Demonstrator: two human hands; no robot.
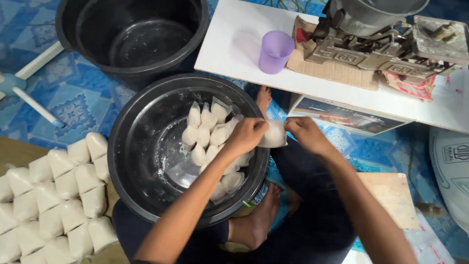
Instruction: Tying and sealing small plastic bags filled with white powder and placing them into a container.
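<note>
We see the left hand [248, 135] and right hand [304, 132] both pinching one small white packet [273, 135], fingers clenched on its two ends, just over the right rim of the black basin [128, 161]. More packets [210, 142] lie heaped inside that basin, against its right wall. Open room is scant: a low white counter [234, 44] edges close above, carrying a purple cup [275, 51] and a metal machine [386, 44]. Rows of filled packets [53, 195] cover the wooden board at lower left.
</note>
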